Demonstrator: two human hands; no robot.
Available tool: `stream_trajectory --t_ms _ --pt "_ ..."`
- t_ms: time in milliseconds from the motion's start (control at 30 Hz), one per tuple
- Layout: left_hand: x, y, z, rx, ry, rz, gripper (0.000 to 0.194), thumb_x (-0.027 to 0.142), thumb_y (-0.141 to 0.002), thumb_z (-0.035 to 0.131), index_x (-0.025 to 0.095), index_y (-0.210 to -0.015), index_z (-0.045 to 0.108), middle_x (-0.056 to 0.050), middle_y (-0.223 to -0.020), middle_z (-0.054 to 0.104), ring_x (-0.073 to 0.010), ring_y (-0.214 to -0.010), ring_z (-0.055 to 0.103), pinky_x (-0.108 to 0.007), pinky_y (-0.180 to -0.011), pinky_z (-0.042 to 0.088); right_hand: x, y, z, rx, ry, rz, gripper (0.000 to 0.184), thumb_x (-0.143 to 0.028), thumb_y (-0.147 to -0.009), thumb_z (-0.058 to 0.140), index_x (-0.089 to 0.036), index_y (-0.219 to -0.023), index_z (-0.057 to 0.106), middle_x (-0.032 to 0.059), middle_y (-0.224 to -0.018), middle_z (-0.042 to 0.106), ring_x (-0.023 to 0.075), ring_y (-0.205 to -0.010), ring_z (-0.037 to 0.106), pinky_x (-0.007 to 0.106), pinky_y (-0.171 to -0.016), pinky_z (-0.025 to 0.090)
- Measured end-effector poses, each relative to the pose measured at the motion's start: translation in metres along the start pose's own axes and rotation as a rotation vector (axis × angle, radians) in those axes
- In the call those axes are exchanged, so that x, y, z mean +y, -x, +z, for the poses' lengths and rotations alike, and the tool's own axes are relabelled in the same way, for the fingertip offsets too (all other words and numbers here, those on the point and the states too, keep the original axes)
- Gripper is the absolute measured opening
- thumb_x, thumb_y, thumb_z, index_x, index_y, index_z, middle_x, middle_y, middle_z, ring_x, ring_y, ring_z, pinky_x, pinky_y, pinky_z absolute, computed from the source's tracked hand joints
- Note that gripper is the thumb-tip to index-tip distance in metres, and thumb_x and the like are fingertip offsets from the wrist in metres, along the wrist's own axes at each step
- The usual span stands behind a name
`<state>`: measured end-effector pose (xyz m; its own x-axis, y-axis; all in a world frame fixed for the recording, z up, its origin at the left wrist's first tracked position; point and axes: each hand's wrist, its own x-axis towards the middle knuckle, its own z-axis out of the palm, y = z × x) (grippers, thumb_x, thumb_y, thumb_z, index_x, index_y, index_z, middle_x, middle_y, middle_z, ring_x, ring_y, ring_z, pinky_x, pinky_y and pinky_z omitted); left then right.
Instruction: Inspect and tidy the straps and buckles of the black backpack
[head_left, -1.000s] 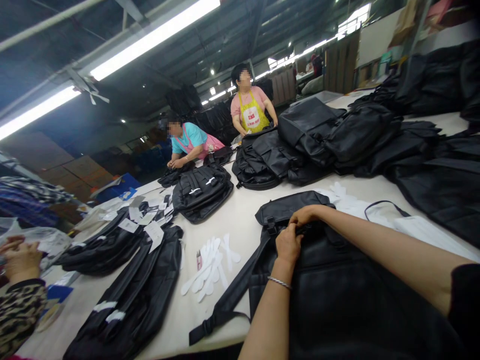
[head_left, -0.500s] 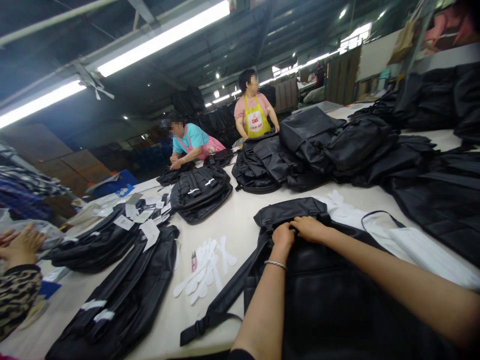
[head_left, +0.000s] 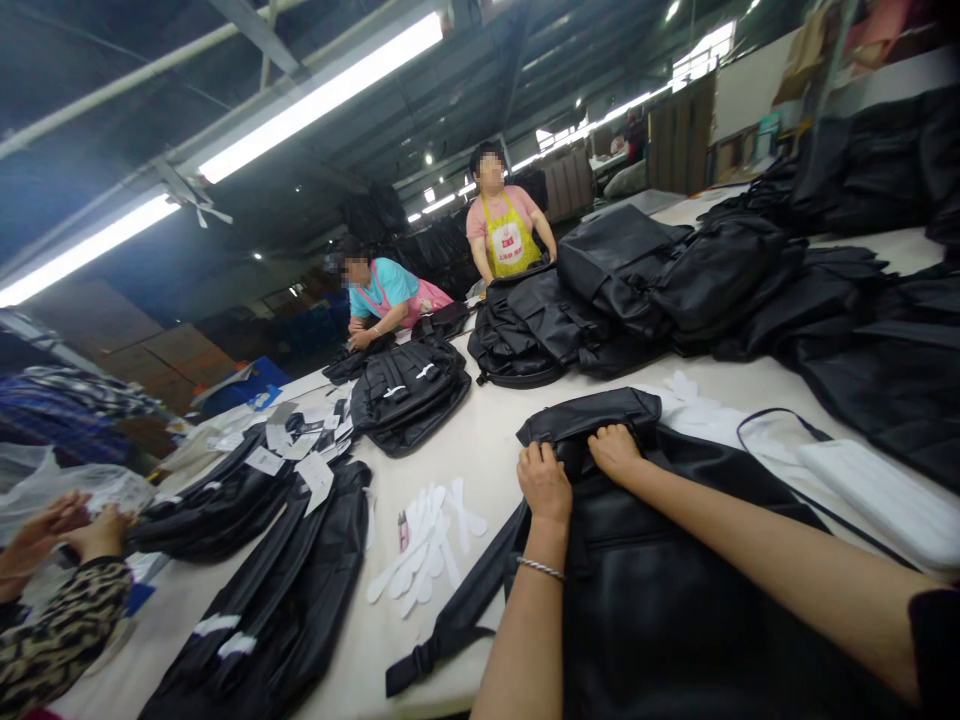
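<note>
A black backpack (head_left: 660, 580) lies flat on the white table (head_left: 487, 425) right in front of me. My left hand (head_left: 544, 482) grips its upper left edge, next to a loose strap (head_left: 457, 620) that trails off toward the table's near edge. My right hand (head_left: 616, 450) is closed on the top flap of the same backpack, a hand's width to the right. A thin bracelet sits on my left wrist.
White paper shapes (head_left: 427, 545) and a small clipper (head_left: 403, 530) lie left of the bag. More black bags lie at the left (head_left: 262, 600), middle (head_left: 409, 390) and far right (head_left: 675, 280). Two people stand across the table; another person's hands (head_left: 67, 530) work at the left edge.
My two hands have moved apart along the top edge of the backpack, the left one shifting left. The hands of the person at the left edge have come together.
</note>
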<state>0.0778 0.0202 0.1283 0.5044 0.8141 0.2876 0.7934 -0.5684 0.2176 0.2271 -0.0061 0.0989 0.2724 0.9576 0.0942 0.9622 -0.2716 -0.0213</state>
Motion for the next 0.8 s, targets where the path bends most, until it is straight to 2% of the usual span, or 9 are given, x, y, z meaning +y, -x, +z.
stream_trajectory --t_ms 100,167,233,333,433,533,633,700,800 --pt "-0.010 -0.001 0.003 -0.121 0.005 -0.157 0.035 0.041 -0.075 0.045 0.015 -0.099 0.049 -0.011 -0.094 0.055 -0.0225 -0.091 0.049 -0.035 -0.079 0.038 -0.004 0.013 -0.008 0.060 -0.010 -0.035 0.034 -0.008 -0.080 0.027 -0.008 -0.097 0.057 0.0194 -0.094 0.055 0.0295 -0.093 0.048 0.042 -0.080 0.031" --pt "-0.013 -0.002 0.011 -0.094 0.028 -0.161 0.032 0.041 -0.075 0.044 0.014 -0.091 0.052 -0.010 -0.091 0.055 -0.0218 -0.090 0.050 -0.034 -0.079 0.038 -0.008 0.024 -0.013 0.099 -0.016 -0.091 0.037 -0.007 -0.080 0.028 -0.010 -0.109 0.051 0.0172 -0.106 0.051 0.0280 -0.104 0.042 0.042 -0.088 0.027" --pt "-0.014 -0.004 0.018 -0.013 0.099 -0.168 0.028 0.036 -0.072 0.048 0.014 -0.089 0.052 -0.010 -0.091 0.055 -0.0208 -0.091 0.050 -0.033 -0.081 0.037 -0.013 0.033 -0.013 0.128 -0.075 -0.225 0.039 -0.008 -0.080 0.030 -0.013 -0.115 0.046 0.0132 -0.118 0.045 0.0250 -0.113 0.033 0.039 -0.094 0.024" --pt "-0.018 -0.010 0.023 -0.006 0.360 -0.281 0.029 0.033 -0.066 0.055 0.015 -0.089 0.053 -0.007 -0.086 0.057 -0.0174 -0.085 0.052 -0.029 -0.077 0.040 -0.020 0.037 -0.004 0.074 -0.250 -0.389 0.042 -0.010 -0.080 0.033 -0.016 -0.121 0.041 0.0089 -0.125 0.039 0.0201 -0.118 0.029 0.034 -0.096 0.027" --pt "-0.021 -0.016 0.021 -0.060 0.527 -0.365 0.033 0.033 -0.061 0.060 0.016 -0.088 0.053 -0.003 -0.078 0.058 -0.0125 -0.072 0.054 -0.024 -0.067 0.042 -0.024 0.029 0.009 -0.025 -0.311 -0.363 0.046 -0.014 -0.078 0.041 -0.015 -0.124 0.038 0.0088 -0.128 0.036 0.0209 -0.118 0.030 0.034 -0.096 0.029" --pt "-0.019 -0.016 0.017 -0.045 0.597 -0.320 0.034 0.032 -0.060 0.061 0.015 -0.089 0.053 -0.001 -0.076 0.059 -0.0099 -0.067 0.053 -0.021 -0.064 0.043 -0.027 0.017 0.017 -0.064 -0.294 -0.322 0.044 -0.021 -0.077 0.046 -0.014 -0.121 0.041 0.0108 -0.127 0.037 0.0265 -0.115 0.033 0.040 -0.093 0.030" --pt "-0.020 -0.012 0.017 -0.095 0.695 -0.135 0.025 0.028 -0.067 0.054 0.016 -0.090 0.055 -0.001 -0.080 0.061 -0.0093 -0.071 0.055 -0.021 -0.068 0.044 -0.030 0.005 0.020 -0.113 -0.276 -0.250 0.033 -0.023 -0.080 0.039 -0.009 -0.106 0.053 0.0161 -0.108 0.053 0.0286 -0.097 0.049 0.043 -0.083 0.038" --pt "-0.028 -0.011 0.018 -0.133 0.689 -0.052 0.021 0.021 -0.073 0.046 0.018 -0.091 0.057 -0.001 -0.087 0.062 -0.0095 -0.079 0.055 -0.022 -0.075 0.044 -0.033 0.000 0.021 -0.131 -0.265 -0.210 0.030 -0.020 -0.080 0.037 -0.008 -0.100 0.056 0.0163 -0.096 0.057 0.0277 -0.088 0.053 0.042 -0.078 0.040" --pt "-0.043 -0.008 0.020 -0.106 0.629 -0.077 0.026 0.011 -0.073 0.039 0.017 -0.091 0.058 -0.004 -0.101 0.058 -0.0106 -0.096 0.051 -0.023 -0.085 0.040 -0.032 0.000 0.018 -0.110 -0.256 -0.215 0.038 -0.019 -0.077 0.044 -0.011 -0.114 0.047 0.0135 -0.111 0.050 0.0255 -0.098 0.048 0.037 -0.084 0.037"
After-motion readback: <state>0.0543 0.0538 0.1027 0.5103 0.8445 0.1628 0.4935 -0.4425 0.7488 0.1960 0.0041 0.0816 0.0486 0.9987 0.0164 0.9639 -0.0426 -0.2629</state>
